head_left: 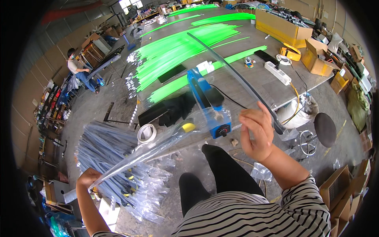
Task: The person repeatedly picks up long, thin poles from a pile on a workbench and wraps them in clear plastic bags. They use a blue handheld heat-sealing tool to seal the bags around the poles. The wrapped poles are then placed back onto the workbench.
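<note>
My left hand, low at the left, is closed round a long clear plastic sleeve. The sleeve slants up to the right, and its loose end lies over a blue heat sealer at the table's near edge. A yellow patch shows near that end. My right hand is raised just right of the sealer, fingers bent and apart, with nothing visible in it. Beside its fingertips a long dark strip runs across the table, its near end sticking out past the edge.
Bagged grey strips lie heaped at the left below a white tape roll. Bright green rods cover much of the table. A power strip and cardboard boxes stand at the right. A person sits far left.
</note>
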Action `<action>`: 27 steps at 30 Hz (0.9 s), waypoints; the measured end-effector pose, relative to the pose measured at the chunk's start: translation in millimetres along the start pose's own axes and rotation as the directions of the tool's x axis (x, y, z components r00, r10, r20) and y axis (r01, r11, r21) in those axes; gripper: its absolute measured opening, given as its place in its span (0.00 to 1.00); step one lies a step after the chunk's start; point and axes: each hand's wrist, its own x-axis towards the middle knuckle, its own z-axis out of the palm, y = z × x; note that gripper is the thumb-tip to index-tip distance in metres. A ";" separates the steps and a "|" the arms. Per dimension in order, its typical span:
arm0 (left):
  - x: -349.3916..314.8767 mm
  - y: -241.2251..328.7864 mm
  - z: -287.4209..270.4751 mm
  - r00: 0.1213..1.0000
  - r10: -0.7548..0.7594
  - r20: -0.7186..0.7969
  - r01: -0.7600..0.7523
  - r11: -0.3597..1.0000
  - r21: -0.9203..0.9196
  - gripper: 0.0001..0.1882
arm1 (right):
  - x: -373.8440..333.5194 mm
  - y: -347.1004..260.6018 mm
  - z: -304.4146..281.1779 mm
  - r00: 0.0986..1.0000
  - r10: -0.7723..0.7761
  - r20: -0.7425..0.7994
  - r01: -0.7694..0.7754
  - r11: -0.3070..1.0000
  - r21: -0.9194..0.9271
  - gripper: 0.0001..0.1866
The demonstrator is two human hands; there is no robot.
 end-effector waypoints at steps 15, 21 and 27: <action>-64.9 170.3 125.8 0.320 0.947 0.008 -0.469 0.151 0.870 0.24 | -55.3 -35.4 -66.8 0.559 -0.113 0.821 -0.177 0.951 0.252 0.33; -87.3 193.0 179.9 0.202 0.970 -0.137 -0.356 0.203 0.912 0.19 | -70.3 14.3 -137.4 0.774 0.314 0.550 -0.367 0.930 -0.016 0.28; -44.1 156.5 225.4 0.362 0.878 -0.313 -0.516 0.469 0.717 0.12 | -41.2 100.4 -156.8 0.622 0.720 0.307 -0.555 0.682 -0.476 0.17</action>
